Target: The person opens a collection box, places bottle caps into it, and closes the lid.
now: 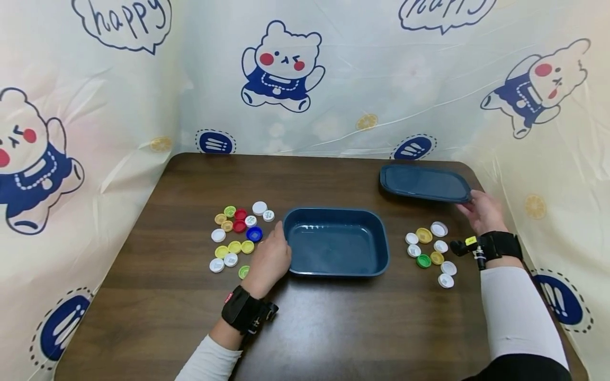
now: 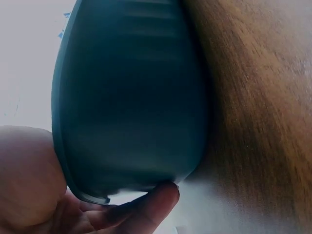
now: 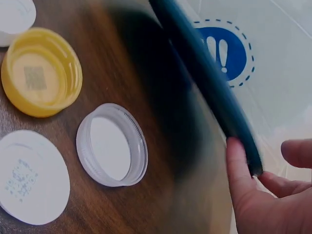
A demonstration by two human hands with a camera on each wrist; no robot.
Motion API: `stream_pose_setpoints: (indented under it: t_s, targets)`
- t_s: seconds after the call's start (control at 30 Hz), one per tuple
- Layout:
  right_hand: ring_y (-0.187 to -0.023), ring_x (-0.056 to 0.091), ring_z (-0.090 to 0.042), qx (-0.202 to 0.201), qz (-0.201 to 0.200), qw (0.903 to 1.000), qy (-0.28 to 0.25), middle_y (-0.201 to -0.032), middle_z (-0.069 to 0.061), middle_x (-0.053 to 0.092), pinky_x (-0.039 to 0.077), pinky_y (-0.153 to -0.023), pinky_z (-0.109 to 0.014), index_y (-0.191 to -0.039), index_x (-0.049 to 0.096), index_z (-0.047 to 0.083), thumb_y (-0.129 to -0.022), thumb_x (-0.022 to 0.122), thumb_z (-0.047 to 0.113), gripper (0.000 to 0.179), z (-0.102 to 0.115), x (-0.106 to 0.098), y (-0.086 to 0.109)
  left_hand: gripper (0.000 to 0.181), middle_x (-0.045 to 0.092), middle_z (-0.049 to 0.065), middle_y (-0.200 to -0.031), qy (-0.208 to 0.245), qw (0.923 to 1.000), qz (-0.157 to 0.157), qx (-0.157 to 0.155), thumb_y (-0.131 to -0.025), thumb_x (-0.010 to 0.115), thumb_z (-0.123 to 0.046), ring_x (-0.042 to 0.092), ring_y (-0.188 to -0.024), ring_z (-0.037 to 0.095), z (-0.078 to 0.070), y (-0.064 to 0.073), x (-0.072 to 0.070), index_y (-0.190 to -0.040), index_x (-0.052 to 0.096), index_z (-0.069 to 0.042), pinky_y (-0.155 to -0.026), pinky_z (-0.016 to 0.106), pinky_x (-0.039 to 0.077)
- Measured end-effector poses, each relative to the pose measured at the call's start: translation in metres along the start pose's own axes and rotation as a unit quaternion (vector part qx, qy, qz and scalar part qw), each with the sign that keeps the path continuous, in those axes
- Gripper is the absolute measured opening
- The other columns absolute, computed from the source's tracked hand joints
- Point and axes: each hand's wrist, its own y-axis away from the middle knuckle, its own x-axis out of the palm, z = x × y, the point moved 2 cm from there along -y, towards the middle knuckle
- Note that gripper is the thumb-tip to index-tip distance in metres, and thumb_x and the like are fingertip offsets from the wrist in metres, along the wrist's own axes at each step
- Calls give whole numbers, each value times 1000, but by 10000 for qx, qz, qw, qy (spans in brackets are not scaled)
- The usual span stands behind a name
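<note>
A deep dark-blue plastic box (image 1: 338,246) stands uncovered on the table, its inside bare. My left hand (image 1: 270,259) grips its left end; in the left wrist view the thumb is at the rim and a fingertip (image 2: 167,195) lies against the end wall. At the back right, my right hand (image 1: 486,211) holds the matching blue lid (image 1: 424,182) by its right end. The right wrist view shows the lid (image 3: 209,87) edge-on, slightly over the table with a shadow under it, one finger (image 3: 237,161) along its lower face.
Left of the box lie several bottle caps in white, yellow, red, green and blue, among them a blue cap (image 1: 254,234). A second group, with a green cap (image 1: 423,261), lies to the right. A printed curtain (image 1: 333,79) surrounds the brown table (image 1: 333,328).
</note>
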Motion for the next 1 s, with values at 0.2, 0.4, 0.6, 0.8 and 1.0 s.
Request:
stream_pose_setpoints:
  t_s: [0.2,0.4,0.6,0.8,1.0]
  targets:
    - [-114,59,-6,303,-368,9971,586,-121,5,60,48,-105,-28,-164,11,20,-106,50,26,70,0,-2,-9,57,58,31,-133,-33,10000,-46,41,-102,54,-10,66,-110,42,-1,1,0,-149,32,14,-93,53,55]
    - [-150,26,-12,427,-603,9922,1008,-166,5,20,22,-122,-31,-163,3,25,-105,49,38,75,1,-1,-17,57,59,31,-132,-58,9999,-88,55,-101,54,-10,65,-111,41,-2,1,0,-148,32,14,-94,54,54]
    - [-155,6,-15,495,-503,9895,1263,-169,5,-4,16,-123,-30,-162,-7,23,-105,46,43,80,0,-5,-25,58,57,30,-135,-32,10000,2,-53,-102,53,-11,65,-113,42,-2,0,1,-149,31,14,-94,54,54]
    - [-155,1,-12,589,-348,9859,1529,-169,8,-5,14,-123,-26,-162,-6,24,-104,49,45,83,1,-10,-25,57,59,30,-132,-85,10000,-25,-34,-102,54,-11,67,-107,41,-2,0,2,-149,32,13,-90,54,56]
    - [-155,4,-12,521,-133,9753,2140,-170,8,-3,8,-124,-26,-163,-2,25,-105,48,44,79,3,-14,-19,59,58,29,-134,-148,9998,35,-128,-102,55,-12,66,-109,41,-3,0,3,-150,31,13,-91,54,56]
